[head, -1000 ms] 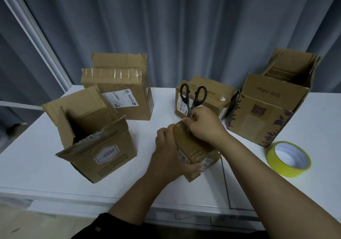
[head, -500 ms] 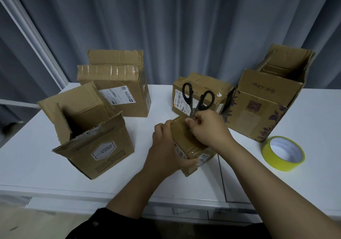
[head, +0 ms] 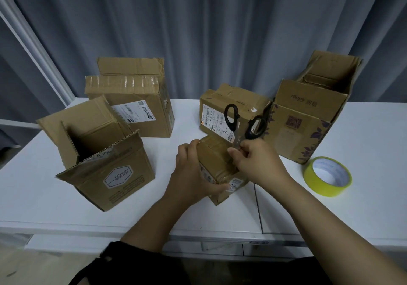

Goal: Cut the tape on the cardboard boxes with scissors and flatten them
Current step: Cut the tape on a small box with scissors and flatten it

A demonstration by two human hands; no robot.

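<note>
A small taped cardboard box (head: 217, 159) stands on the white table (head: 44, 174) in front of me. My left hand (head: 191, 174) grips its left side and front corner. My right hand (head: 255, 163) holds black-handled scissors (head: 242, 124) by the blades near the pivot, with the handles pointing up and spread apart; the blades point down at the box top under my fingers and are hidden.
An open box (head: 103, 159) lies tilted at the left, a taped box (head: 132, 102) behind it. A labelled box (head: 220, 108) and a tall open box (head: 308, 113) stand at the back right. A yellow tape roll (head: 308, 175) lies at the right.
The scissor handles have spread wider apart. My right hand has shifted slightly along the box top. The left hand keeps its grip on the box.
</note>
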